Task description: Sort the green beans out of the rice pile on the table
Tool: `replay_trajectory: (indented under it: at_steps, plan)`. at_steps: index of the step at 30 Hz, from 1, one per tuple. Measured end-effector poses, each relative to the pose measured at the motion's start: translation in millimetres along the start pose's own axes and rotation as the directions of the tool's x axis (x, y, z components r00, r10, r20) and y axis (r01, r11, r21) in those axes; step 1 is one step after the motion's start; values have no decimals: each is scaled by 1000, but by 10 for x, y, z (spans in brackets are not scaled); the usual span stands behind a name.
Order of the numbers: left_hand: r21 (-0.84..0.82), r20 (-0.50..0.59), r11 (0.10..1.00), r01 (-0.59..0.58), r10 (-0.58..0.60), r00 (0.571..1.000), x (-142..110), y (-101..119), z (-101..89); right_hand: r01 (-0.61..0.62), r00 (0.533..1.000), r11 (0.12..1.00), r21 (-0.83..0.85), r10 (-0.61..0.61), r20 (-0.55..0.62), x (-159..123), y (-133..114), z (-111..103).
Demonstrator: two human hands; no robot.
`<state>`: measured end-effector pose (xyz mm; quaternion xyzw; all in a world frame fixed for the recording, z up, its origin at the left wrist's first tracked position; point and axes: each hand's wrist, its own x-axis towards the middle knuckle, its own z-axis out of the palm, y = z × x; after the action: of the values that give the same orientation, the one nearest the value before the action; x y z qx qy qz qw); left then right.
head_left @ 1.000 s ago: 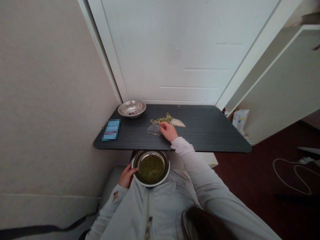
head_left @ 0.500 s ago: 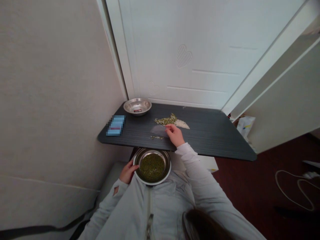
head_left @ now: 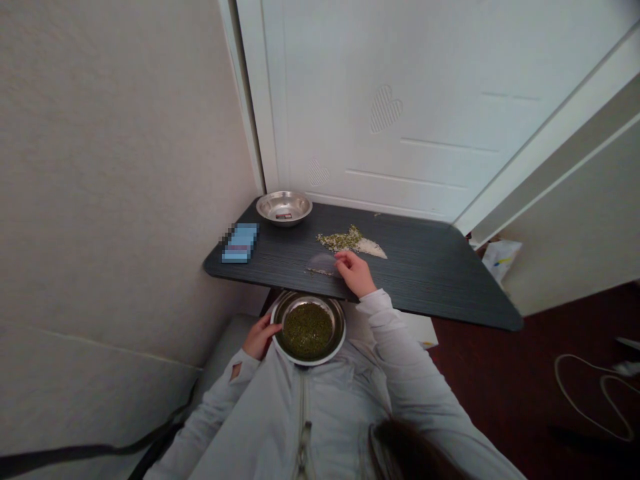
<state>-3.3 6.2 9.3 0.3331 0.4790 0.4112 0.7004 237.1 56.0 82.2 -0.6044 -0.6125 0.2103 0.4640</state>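
Evidently for steadiness, the left hand (head_left: 257,338) grips the bowl (head_left: 339,338) of green grains (head_left: 307,332) by its rim, near the lap; beyond, the right hand (head_left: 355,272) pinches a clear sheet (head_left: 323,263), perhaps a scraper, over the table (head_left: 425,267), short of the mixed pile (head_left: 343,241).

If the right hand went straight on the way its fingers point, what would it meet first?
Probably the green and white pile, just beyond the right hand and the clear sheet it holds; its height above the table is unclear.
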Motion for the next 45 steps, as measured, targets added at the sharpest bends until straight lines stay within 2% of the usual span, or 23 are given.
replay_trajectory:
  at_steps: [18, 26, 32, 39, 45]
  plan:
    - [-19, -20, 1000, -14, 14, 1000, -25, 22, 24, 5, 999, 998, -58, -2, 40, -24, -21, -6]
    - [-18, 16, 999, -28, 28, 999, -2, 6, 6, 25, 997, 996, -90, -19, 68, -40, -17, -6]
    - [-12, 3, 1000, -21, 21, 1000, -21, 30, 24, 65, 985, 996, -65, -53, 164, -89, -44, -15]
    - [-9, 13, 1000, -26, 26, 1000, 8, -5, -6, 30, 952, 999, -16, -24, 304, -123, -78, -40]
    - [-7, -1, 1000, -28, 28, 1000, -3, 9, 6, -10, 942, 999, 39, -3, 335, -134, -83, -51]
